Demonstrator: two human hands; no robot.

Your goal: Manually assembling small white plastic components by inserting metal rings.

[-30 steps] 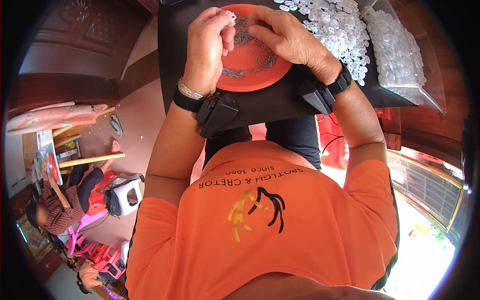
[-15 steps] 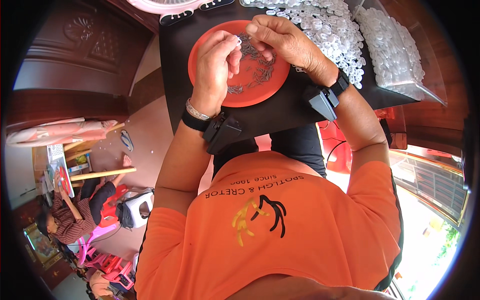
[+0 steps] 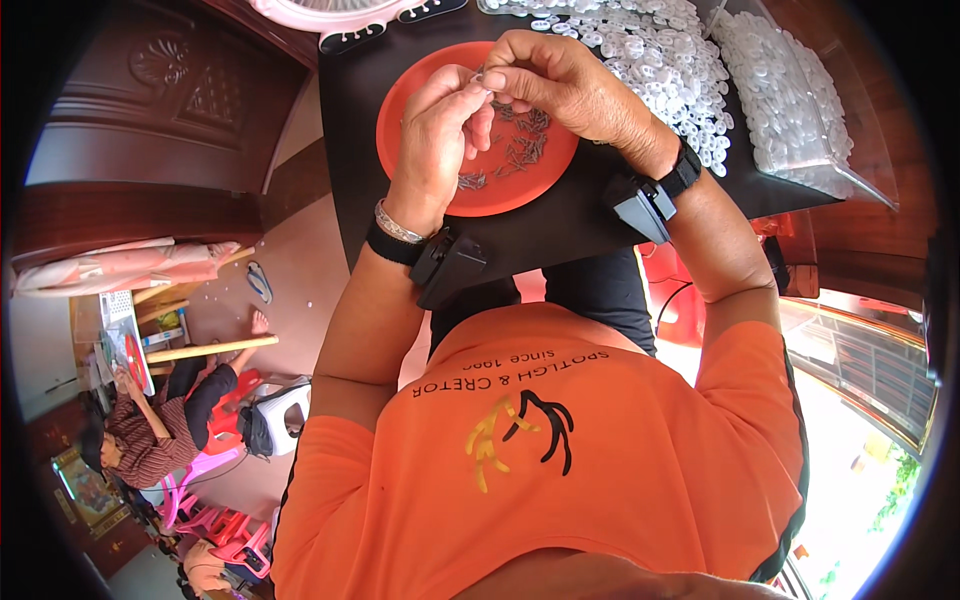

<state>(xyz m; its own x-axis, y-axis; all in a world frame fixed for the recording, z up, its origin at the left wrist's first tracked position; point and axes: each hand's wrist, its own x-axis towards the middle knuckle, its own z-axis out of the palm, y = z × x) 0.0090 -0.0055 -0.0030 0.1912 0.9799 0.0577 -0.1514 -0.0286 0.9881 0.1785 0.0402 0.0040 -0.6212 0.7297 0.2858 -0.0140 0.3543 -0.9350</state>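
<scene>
Over a round orange-red plate (image 3: 500, 203) my two hands meet at the fingertips. My left hand (image 3: 436, 130) is closed in a pinch on a small white plastic piece (image 3: 482, 77), now mostly covered by fingers. Against it, the thumb and forefinger of my right hand (image 3: 565, 88) press together; whatever they hold is too small and hidden to make out. Beneath the hands, many thin grey metal pins or screws (image 3: 525, 150) lie scattered on the plate. To the right spreads a heap of small white oval plastic pieces (image 3: 680, 85), each with holes.
The plate and heap rest on a black table (image 3: 600, 195). A clear plastic bag (image 3: 785, 105) full of white pieces stands at the far right. A pink-and-white object (image 3: 330, 15) sits at the far left edge. Left, across the floor, another person (image 3: 150, 440) sits at a small table.
My right hand has moved left and its fingertips now touch those of my left hand. The white piece, plainer to see before, is now largely covered.
</scene>
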